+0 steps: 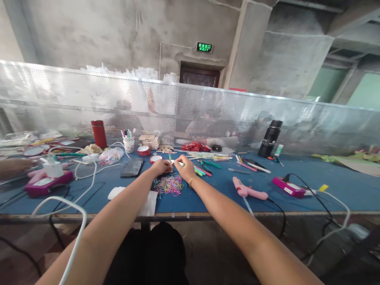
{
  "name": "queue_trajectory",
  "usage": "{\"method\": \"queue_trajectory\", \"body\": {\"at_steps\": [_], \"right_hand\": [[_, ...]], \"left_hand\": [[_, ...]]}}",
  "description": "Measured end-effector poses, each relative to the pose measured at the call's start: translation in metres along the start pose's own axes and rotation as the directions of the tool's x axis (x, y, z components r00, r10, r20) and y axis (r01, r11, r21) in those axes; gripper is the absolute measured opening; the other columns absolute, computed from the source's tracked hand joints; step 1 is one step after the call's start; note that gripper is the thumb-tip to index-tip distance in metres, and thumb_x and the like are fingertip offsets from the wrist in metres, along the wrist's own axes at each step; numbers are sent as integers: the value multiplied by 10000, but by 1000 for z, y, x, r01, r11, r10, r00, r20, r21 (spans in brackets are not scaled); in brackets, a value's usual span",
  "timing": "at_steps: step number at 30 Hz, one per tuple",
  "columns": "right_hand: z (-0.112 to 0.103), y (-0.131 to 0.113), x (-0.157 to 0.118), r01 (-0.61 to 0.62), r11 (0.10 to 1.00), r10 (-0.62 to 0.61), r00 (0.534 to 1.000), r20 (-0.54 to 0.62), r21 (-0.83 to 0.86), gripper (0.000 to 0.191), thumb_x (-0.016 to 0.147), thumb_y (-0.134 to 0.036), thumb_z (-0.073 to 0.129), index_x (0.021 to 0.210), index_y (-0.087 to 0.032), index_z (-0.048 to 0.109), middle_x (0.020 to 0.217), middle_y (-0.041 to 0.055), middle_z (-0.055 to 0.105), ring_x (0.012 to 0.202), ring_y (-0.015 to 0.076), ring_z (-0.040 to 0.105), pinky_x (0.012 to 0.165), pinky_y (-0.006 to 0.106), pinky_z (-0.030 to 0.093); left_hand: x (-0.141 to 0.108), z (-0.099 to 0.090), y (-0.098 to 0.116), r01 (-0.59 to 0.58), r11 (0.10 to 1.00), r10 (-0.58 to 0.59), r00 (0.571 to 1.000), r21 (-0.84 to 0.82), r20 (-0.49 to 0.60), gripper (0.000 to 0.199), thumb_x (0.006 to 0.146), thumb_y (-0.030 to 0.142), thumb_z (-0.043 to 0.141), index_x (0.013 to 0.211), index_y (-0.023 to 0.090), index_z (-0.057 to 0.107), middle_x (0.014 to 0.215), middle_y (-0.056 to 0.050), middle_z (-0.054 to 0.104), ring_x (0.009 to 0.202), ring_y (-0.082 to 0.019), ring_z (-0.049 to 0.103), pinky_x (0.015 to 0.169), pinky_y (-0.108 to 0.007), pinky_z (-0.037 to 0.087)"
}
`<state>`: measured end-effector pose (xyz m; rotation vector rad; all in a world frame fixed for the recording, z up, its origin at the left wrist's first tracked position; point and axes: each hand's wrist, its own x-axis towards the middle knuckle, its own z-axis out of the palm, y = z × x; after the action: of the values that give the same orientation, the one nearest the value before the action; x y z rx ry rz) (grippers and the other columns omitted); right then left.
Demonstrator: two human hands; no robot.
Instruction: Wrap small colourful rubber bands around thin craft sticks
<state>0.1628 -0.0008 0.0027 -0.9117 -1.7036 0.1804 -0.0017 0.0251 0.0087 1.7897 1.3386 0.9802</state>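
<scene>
My left hand (162, 167) is closed around a small stick (170, 156) that stands upright and has green and red colouring at its top. Close beside it, my right hand (186, 169) grips a white marker pen (177, 162) with a green end, its other end near the stick. A pile of thin multicoloured rubber bands (170, 185) lies on the blue table just below both hands. Several coloured markers (202, 171) rest to the right of my right hand, beside green-handled pliers (212, 164). A red-rimmed round lid (156, 158) sits behind my left hand.
Left are a phone (132, 168), a pen cup (128, 144), a red flask (99, 134) and another person's hand (18, 168). Right are a pink glue gun (249, 191), a black flask (270, 138) and a purple power strip (287, 187). A perforated metal screen (202, 107) stands behind.
</scene>
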Motion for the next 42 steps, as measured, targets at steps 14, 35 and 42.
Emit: {"method": "queue_trajectory", "body": {"at_steps": [14, 35, 42], "right_hand": [[-1, 0, -1, -31, 999, 31, 999, -11, -17, 135, 812, -322, 501, 704, -241, 511, 737, -21, 644, 745, 158, 605, 758, 255, 448], [-2, 0, 0, -34, 999, 34, 999, -17, -26, 143, 817, -315, 499, 695, -240, 503, 732, -24, 640, 748, 157, 605, 754, 253, 441], [1, 0, 0, -14, 1000, 14, 1000, 4, 3, 153, 829, -336, 492, 711, -242, 516, 753, -15, 648, 750, 159, 606, 749, 253, 446]], "left_hand": [[-2, 0, 3, 12, 1000, -12, 1000, -13, -21, 232, 620, 254, 783, 511, 136, 616, 505, -3, 587, 505, -96, 518, 519, -213, 450], [3, 1, -5, 22, 998, -22, 1000, -52, -13, 200, 610, 242, 770, 529, 135, 621, 524, -2, 605, 510, -92, 522, 511, -200, 434], [3, 0, -4, 8, 999, -8, 1000, -31, 10, 203, 637, 231, 746, 508, 140, 618, 495, 2, 580, 472, -83, 472, 478, -201, 402]]}}
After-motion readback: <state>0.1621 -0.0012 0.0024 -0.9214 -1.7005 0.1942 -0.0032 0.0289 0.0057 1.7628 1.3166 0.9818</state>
